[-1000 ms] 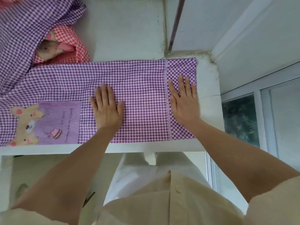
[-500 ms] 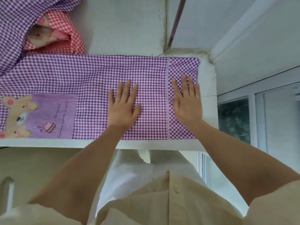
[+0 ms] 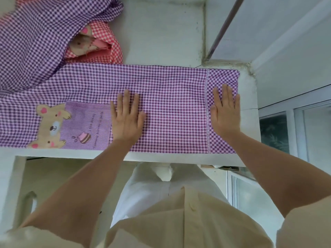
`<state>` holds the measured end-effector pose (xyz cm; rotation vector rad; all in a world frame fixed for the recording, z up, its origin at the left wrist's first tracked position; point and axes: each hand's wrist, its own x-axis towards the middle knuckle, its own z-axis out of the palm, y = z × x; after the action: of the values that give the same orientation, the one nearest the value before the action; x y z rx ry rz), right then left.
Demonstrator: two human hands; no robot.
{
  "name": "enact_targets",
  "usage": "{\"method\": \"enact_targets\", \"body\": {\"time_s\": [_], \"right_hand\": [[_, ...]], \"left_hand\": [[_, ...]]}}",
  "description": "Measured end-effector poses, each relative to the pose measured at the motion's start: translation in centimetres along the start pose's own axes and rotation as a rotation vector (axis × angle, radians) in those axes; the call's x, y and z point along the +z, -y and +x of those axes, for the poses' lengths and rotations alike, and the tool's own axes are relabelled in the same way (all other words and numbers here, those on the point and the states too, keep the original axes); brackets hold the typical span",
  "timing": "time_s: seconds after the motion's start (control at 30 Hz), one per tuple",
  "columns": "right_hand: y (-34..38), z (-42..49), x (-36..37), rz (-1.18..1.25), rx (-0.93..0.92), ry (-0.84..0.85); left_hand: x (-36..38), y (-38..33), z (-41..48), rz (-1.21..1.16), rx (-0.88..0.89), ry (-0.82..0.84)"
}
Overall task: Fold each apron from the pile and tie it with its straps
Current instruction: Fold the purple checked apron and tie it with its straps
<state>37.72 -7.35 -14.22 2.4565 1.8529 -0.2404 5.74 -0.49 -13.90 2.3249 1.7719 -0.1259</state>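
Observation:
A purple gingham apron [image 3: 170, 104] lies folded into a long flat strip across the white ledge [image 3: 249, 104]. Its pocket [image 3: 86, 126] with a bear patch sits at the left. My left hand [image 3: 127, 117] rests flat on the cloth just right of the pocket, fingers spread. My right hand [image 3: 225, 111] presses flat on the strip's right end, beside a lace trim line. Neither hand grips anything. No straps show.
A pile of aprons [image 3: 35, 38] in purple gingham lies at the back left, with a red gingham one [image 3: 105, 49] under it. The ledge ends just right of the strip, with a window [image 3: 293, 129] beyond. The ledge's front edge is near my body.
My left hand slid right along the cloth, then back left to the pocket's edge. My right hand stayed flat on the right end.

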Motion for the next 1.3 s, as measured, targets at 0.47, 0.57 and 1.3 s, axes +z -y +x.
{"method": "enact_targets", "body": {"time_s": [0.47, 0.57, 1.3], "right_hand": [[8.5, -1.6, 1.7, -0.026, 0.080, 0.046], [9.3, -1.8, 1.4, -0.034, 0.155, 0.059], [18.7, -3.1, 1.8, -0.029, -0.304, 0.107]], "left_hand": [[0.1, 12.7, -0.5, 0.025, 0.036, 0.015], [-0.2, 14.5, -0.6, 0.064, -0.016, 0.028], [-0.2, 11.2, -3.6, 0.004, 0.055, 0.072]]}}
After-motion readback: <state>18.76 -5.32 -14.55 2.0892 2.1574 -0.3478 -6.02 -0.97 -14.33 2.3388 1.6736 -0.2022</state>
